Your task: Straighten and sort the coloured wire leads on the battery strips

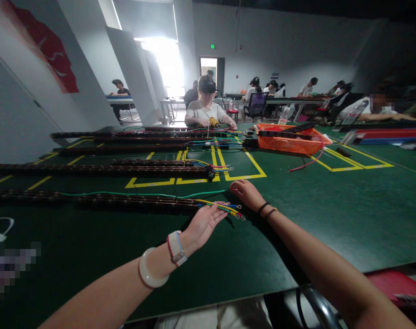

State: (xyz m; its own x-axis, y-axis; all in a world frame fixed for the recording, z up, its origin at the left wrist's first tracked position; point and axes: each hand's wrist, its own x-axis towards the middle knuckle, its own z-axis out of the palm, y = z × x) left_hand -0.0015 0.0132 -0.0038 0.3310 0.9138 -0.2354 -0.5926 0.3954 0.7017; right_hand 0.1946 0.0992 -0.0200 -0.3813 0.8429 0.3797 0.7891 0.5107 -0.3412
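Along the near side of the table lies a long dark wire harness, with yellow, green, blue and red wire ends at its right tip that carry ring terminals. My left hand rests against these wire ends, its fingers stretched out flat. A loose green wire runs on top of the harness. Its right end reaches my right hand, whose fingers are pinched closed on it. Just behind lies another dark harness, with ring terminals at its right end too.
Yellow tape marks boxes on the green table. An orange basket stands at the back, with a red wire hanging out. Across the table a person holds a yellow tool. Red and blue strips lie at right.
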